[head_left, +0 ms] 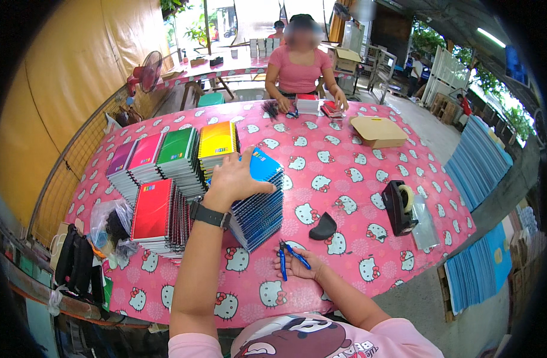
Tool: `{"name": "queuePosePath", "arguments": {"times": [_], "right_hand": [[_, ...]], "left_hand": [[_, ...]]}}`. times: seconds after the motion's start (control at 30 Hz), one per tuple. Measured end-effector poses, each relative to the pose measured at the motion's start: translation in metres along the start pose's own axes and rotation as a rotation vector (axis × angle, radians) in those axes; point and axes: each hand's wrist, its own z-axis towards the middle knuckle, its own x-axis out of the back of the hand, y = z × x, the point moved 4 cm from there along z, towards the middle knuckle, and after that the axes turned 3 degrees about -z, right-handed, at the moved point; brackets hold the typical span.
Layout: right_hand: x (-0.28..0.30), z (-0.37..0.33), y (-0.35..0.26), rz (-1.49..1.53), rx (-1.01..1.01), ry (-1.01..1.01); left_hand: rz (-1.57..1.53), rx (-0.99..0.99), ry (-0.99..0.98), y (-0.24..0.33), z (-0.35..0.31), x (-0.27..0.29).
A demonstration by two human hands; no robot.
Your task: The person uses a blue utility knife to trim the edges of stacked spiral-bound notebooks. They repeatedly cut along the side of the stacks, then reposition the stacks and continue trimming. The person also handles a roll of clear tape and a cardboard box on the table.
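My left hand (233, 178) rests on top of a leaning stack of blue spiral notebooks (258, 209), fingers and thumb spread over the upper cover. Near the table's front edge, my right hand (306, 269) holds small cutting pliers (290, 258) with blue handles, the handles spread apart. Left of the blue stack stand more spiral notebook piles: red (152, 212), yellow (218, 140), green (176, 147), pink (145, 152) and purple (122, 159). A dark, curved flat piece (323, 227) lies right of the blue stack.
A black tape dispenser (398, 207) and a clear plastic sheet (425, 224) sit at the right. Farther back is an open cardboard box (379, 132). Across the table a person (301, 68) handles red notebooks (331, 109). A clear bag (111, 227) lies at the left edge.
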Motion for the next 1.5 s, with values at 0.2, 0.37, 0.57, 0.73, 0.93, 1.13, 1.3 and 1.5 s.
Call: {"name": "queuePosePath", "arguments": {"times": [0.2,0.37,0.57,0.73,0.93,1.13,1.3,1.5], "right_hand": [[0.003,-0.001,0.001,-0.042,-0.025,0.002],[-0.001,0.000,0.001,-0.068,-0.035,0.000],[0.003,0.001,0.002,-0.061,-0.038,0.040],[0.001,0.000,0.002,-0.062,-0.034,0.050],[-0.002,0.001,0.001,-0.074,-0.029,0.044],[-0.002,0.001,0.001,-0.089,-0.024,0.055],[-0.001,0.000,0.002,-0.089,-0.014,0.070],[-0.004,-0.002,0.002,-0.086,0.001,0.052]], "left_hand": [[-0.019,0.004,-0.134,0.007,0.010,0.008],[0.012,-0.026,-0.117,0.007,0.012,0.004],[0.015,0.031,-0.077,0.005,0.009,-0.005],[-0.012,0.052,-0.083,0.009,0.003,0.001],[0.021,0.005,0.079,0.005,0.002,-0.008],[-0.034,-0.032,0.194,-0.004,0.005,-0.012],[-0.046,-0.099,0.309,-0.012,0.009,-0.020],[-0.136,-0.122,0.316,-0.014,0.015,-0.020]]}}
